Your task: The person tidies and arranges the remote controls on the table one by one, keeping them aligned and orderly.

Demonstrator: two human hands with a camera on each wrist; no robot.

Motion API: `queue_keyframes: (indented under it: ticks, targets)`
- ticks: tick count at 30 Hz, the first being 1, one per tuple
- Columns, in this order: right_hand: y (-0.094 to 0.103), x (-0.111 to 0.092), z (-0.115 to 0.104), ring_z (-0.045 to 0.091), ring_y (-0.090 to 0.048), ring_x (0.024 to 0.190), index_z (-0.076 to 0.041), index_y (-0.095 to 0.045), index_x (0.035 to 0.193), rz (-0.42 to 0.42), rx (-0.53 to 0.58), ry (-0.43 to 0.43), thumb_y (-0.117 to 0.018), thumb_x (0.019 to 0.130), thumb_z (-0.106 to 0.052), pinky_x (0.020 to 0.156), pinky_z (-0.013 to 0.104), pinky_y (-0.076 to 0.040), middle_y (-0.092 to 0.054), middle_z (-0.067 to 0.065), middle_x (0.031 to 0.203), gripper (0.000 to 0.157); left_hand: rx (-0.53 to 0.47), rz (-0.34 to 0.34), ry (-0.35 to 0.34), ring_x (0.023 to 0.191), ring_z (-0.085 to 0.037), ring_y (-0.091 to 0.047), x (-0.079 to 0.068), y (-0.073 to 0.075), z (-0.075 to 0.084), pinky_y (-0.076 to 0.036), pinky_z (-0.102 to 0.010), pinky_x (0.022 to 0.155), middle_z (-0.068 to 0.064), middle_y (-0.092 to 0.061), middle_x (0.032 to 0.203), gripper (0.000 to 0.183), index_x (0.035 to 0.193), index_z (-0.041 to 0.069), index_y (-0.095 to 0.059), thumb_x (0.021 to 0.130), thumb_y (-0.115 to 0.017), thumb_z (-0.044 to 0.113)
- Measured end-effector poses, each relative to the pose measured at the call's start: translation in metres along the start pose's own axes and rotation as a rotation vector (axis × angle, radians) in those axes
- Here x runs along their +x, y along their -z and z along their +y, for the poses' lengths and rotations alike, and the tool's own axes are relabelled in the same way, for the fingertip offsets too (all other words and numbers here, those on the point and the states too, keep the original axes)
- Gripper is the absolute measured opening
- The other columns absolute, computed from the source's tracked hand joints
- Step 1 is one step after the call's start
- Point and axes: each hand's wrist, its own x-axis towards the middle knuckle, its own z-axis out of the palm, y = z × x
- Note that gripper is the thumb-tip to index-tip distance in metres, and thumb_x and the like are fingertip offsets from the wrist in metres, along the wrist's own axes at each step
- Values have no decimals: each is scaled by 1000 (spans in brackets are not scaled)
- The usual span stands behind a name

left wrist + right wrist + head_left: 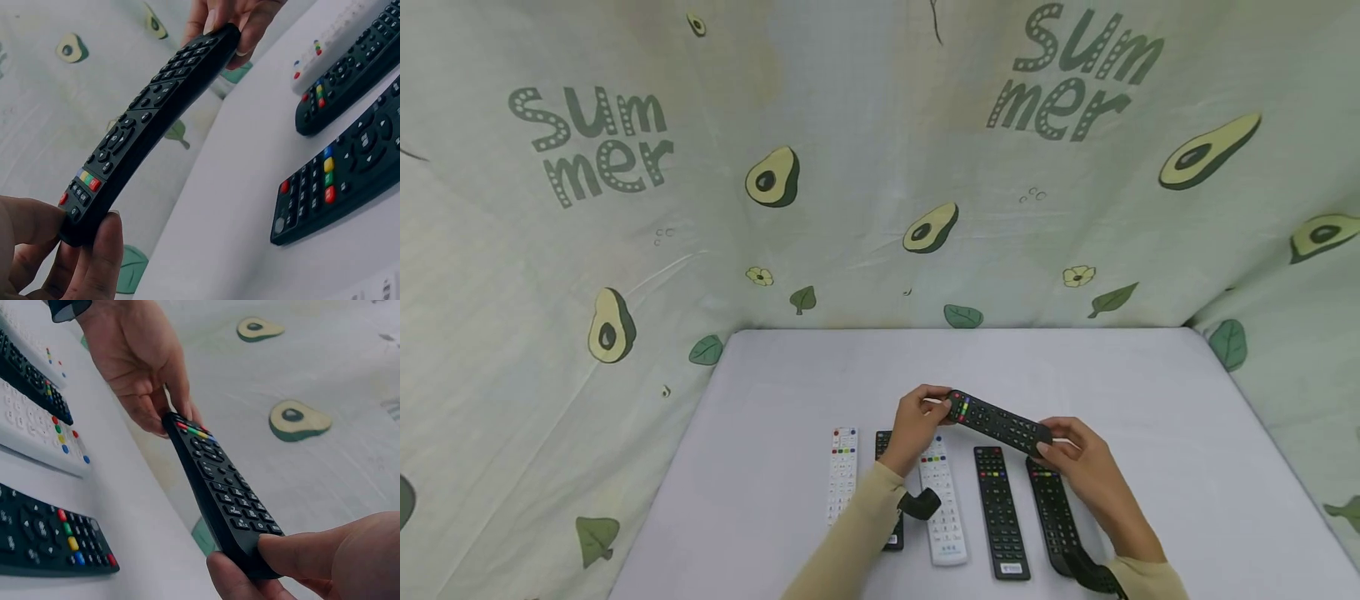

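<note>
A black remote control [1000, 423] is held up over the table between both hands, tilted down toward the right in the head view. My left hand [917, 423] pinches the end with the red, green, yellow and blue buttons. The other end, below the number keys, sits between the thumb and fingers of my right hand [1086, 467]. In the left wrist view the black remote [150, 125] shows its keys and side edge, with the left fingertips [107, 250] under its end. The right wrist view shows the remote [219, 481] with the right thumb on its face.
Below the hands lies a row of remotes: a white one [843, 475], a black one [883, 442] partly behind the left arm, another white one [945, 508], and black ones [1002, 517] [1054, 508] at the right. A patterned cloth [850, 108] hangs behind the white table [760, 467].
</note>
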Motion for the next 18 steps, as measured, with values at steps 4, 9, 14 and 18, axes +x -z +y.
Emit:
queue_keyframes:
  ticks: [4, 9, 14, 18]
  targets:
    - [8, -13, 3, 16, -62, 96, -3, -42, 130, 30, -11, -71, -62, 90, -20, 77, 24, -53, -46, 19, 122, 49, -14, -33, -14, 83, -19, -64, 0, -13, -12, -53, -41, 77, -7, -60, 99, 21, 112, 6, -61, 92, -57, 8]
    - [17, -24, 15, 21, -61, 99, -1, -41, 131, 46, 14, -90, -62, 89, -17, 78, 25, -52, -45, 20, 122, 49, -12, -57, -28, 82, -14, -62, 3, -31, -24, -54, -37, 74, -1, -57, 101, 18, 109, 10, -63, 91, -59, 10]
    - [27, -37, 26, 26, -59, 104, -2, -42, 131, 62, -16, -125, -63, 89, -22, 78, 24, -52, -45, 19, 123, 51, 7, -89, -11, 78, -14, -63, 2, -47, -26, -54, -40, 74, 2, -57, 101, 19, 109, 12, -63, 91, -58, 10]
    - [37, -46, 29, 26, -60, 103, -2, -40, 133, 51, -30, -164, -65, 88, -26, 78, 26, -52, -43, 21, 125, 57, 22, -106, -4, 77, -13, -62, 2, -60, -25, -54, -41, 73, 3, -57, 99, 20, 109, 13, -64, 91, -59, 9]
